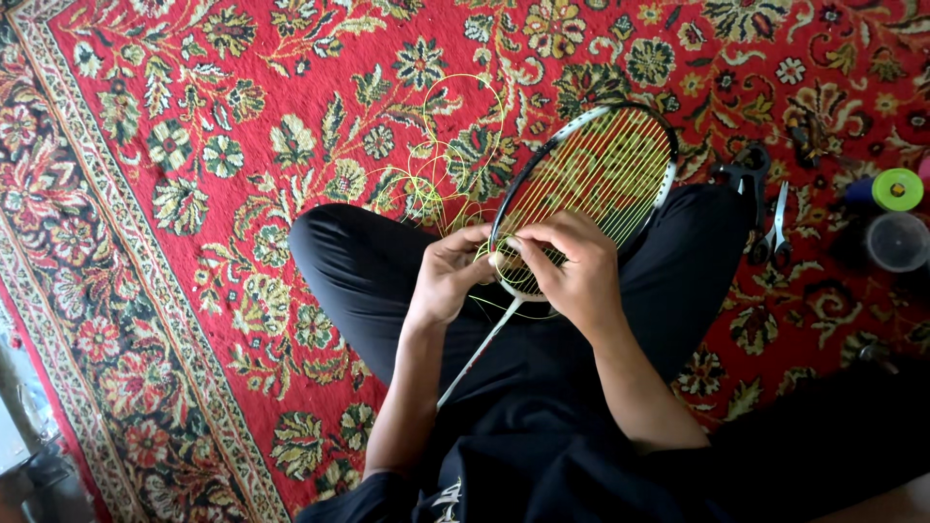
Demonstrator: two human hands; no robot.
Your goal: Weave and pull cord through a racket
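Left hand and right hand pinched together on oval racket rim, taut yellow strings, loose string coiled on red floral carpet, steel pliers beside

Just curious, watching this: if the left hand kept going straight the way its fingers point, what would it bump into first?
The left hand points rightward at the racket frame, which its fingers already touch. Just beyond lie the yellow strings and the right hand; depth is hard to judge.
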